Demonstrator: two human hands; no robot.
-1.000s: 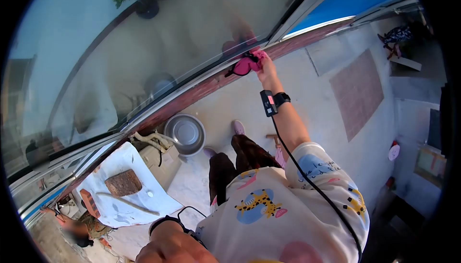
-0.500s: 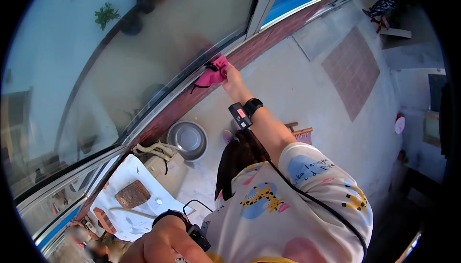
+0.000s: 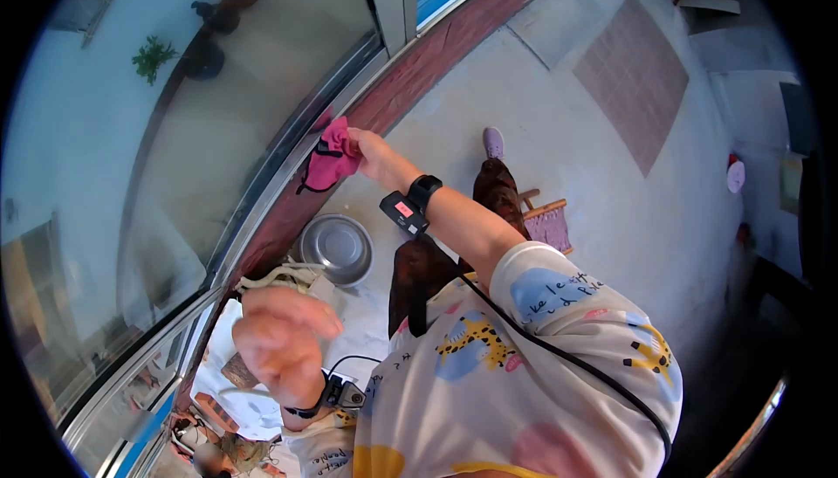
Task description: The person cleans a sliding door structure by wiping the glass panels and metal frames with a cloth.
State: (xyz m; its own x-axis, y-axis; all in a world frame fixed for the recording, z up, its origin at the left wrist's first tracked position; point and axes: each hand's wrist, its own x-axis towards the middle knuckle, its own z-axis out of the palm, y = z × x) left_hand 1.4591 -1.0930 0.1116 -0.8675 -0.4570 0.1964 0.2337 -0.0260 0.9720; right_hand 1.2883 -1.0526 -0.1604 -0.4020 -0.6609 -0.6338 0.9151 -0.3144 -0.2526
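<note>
My right hand point(image 3: 374, 157) is closed on a bright pink cloth point(image 3: 332, 159) with black edging. The cloth lies against the metal frame point(image 3: 284, 179) at the lower edge of the glass pane point(image 3: 262, 85). Part of it hangs over the dark red ledge point(image 3: 393, 85). My left hand point(image 3: 284, 338) is raised above a white slab, touching nothing I can see. Its fingers are loosely bent and apart, somewhat blurred, and hold nothing visible. Both wrists wear black straps with small devices.
A metal basin point(image 3: 336, 249) stands on the floor below the ledge. Beside it, the white slab point(image 3: 249, 412) carries a brown block point(image 3: 240, 371), partly behind my left hand. A small wooden stool point(image 3: 548, 223) stands near my legs. Black cables run along my shirt.
My left hand has risen and come forward over the white slab. My right hand and the pink cloth have shifted left and down in view along the frame. One foot has stepped out.
</note>
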